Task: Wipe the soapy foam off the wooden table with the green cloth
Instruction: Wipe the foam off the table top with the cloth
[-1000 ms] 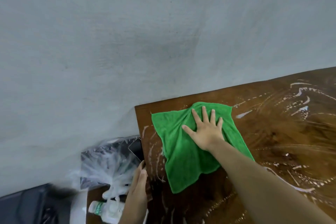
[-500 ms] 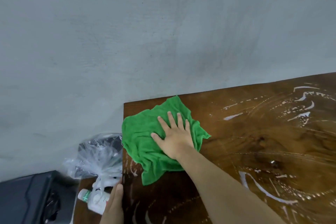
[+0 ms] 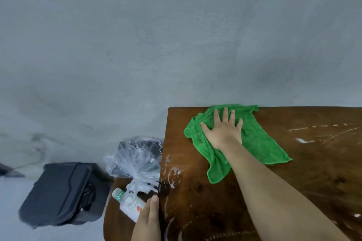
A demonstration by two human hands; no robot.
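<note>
Dark wooden table (image 3: 313, 182) filled the lower right of the frame, its right side and near edge cut off by the picture border. Nearest, at the bottom centre, the left hand (image 3: 148, 221) lay along the table's left edge, fingers straight and pressed together; its wrist ran out of the frame, and whether the palm touched the wood could not be told. Just left of it, on a lower brown surface, lay a white bottle (image 3: 128, 204) with a green band near its cap (the label was too blurred to read), partly covered by the hand and by a knotted clear plastic bag (image 3: 137, 160). A dark object inside or behind the bag was hard to make out. Further left, a black case (image 3: 62, 191) sat on the pale floor.

White foam streaks (image 3: 172, 174) marked the wood near the left edge, with fainter streaks toward the right border. From the lower right, the bare right forearm reached up to the right hand (image 3: 223, 133), laid flat, palm down, fingers spread, on the green cloth (image 3: 260, 143). This crumpled cloth sat near the table's far left corner, its top touching the far edge; its long axis ran from the upper left to the lower right of the frame, with one flap hanging toward the viewer. The hand hid its middle. Beyond stood a plain grey wall (image 3: 176, 35).
</note>
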